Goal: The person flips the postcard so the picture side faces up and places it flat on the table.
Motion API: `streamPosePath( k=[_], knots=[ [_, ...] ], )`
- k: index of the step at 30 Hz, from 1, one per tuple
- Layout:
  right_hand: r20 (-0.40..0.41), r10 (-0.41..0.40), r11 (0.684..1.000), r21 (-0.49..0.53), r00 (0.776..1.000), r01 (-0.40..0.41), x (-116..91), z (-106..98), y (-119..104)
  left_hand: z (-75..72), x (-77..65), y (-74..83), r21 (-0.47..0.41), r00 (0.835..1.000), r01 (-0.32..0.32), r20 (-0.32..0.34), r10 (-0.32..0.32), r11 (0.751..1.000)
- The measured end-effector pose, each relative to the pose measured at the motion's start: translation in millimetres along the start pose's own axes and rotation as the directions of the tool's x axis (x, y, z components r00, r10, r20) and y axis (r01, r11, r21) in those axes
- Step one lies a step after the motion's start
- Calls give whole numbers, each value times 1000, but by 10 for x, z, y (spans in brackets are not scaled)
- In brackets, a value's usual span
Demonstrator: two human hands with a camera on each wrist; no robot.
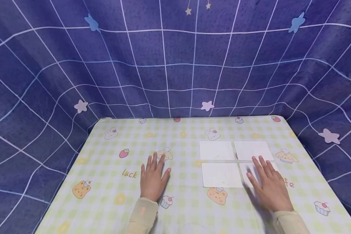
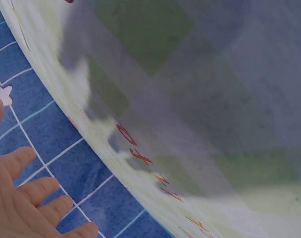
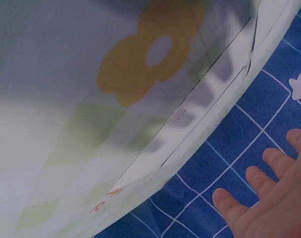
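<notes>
Several white cards lie flat in two rows on the right half of the table. The upper left card and lower left card are fully in sight. My right hand, fingers spread, is over the lower right card and hides much of it. Its fingertips reach the near edge of the upper right card. In the right wrist view its shadow falls on the cards; it holds nothing. My left hand, fingers extended and empty, is left of the cards over the patterned cloth.
A green-and-white checked tablecloth with printed animals, cupcakes and strawberries covers the table. Behind the table and along its sides hangs a blue curtain with white grid lines and stars.
</notes>
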State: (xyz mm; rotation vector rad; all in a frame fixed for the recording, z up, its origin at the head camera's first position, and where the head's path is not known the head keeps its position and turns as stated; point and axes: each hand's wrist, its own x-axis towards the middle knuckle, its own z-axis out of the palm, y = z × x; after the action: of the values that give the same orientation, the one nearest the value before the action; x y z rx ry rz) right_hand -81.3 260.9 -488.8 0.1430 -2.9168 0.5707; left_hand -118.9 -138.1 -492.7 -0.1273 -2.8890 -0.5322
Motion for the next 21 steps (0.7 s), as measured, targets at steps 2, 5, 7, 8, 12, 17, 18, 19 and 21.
streamPosePath(
  k=[2, 5, 7, 8, 12, 17, 18, 19, 21],
  knots=[
    [-12, -3, 1000, 8, 1000, 3, 5, -7, -7, -5, 6, 1, -4, 1000, -1, 0, 1, 1000],
    [-13, -4, 999, 33, 1000, 4, 6, -10, -13, -17, 12, 5, -8, 1000, -3, 0, 3, 1000],
    [-12, -4, 999, 46, 1000, 4, 8, -21, -16, -25, 17, 13, -16, 1000, -3, -4, 3, 1000],
    [-11, -3, 999, 52, 1000, 4, 8, -25, -17, -28, 20, 18, -20, 1000, -4, -7, 4, 1000],
    [-12, 5, 998, 69, 1000, -5, 14, -48, -24, -39, 32, 38, -46, 1000, -3, -18, 2, 999],
    [-64, 14, 997, 82, 998, -9, 30, -79, -37, -43, 50, 56, -85, 999, 4, -38, -7, 996],
    [-76, 17, 996, 85, 997, -10, 31, -86, -40, -44, 54, 61, -95, 999, 3, -49, -7, 995],
    [-89, 19, 996, 88, 996, -12, 32, -92, -42, -44, 58, 65, -103, 998, 1, -59, -7, 995],
    [-108, 25, 995, 95, 994, -15, 30, -105, -47, -45, 62, 73, -117, 997, -2, -79, -7, 993]
  ],
)
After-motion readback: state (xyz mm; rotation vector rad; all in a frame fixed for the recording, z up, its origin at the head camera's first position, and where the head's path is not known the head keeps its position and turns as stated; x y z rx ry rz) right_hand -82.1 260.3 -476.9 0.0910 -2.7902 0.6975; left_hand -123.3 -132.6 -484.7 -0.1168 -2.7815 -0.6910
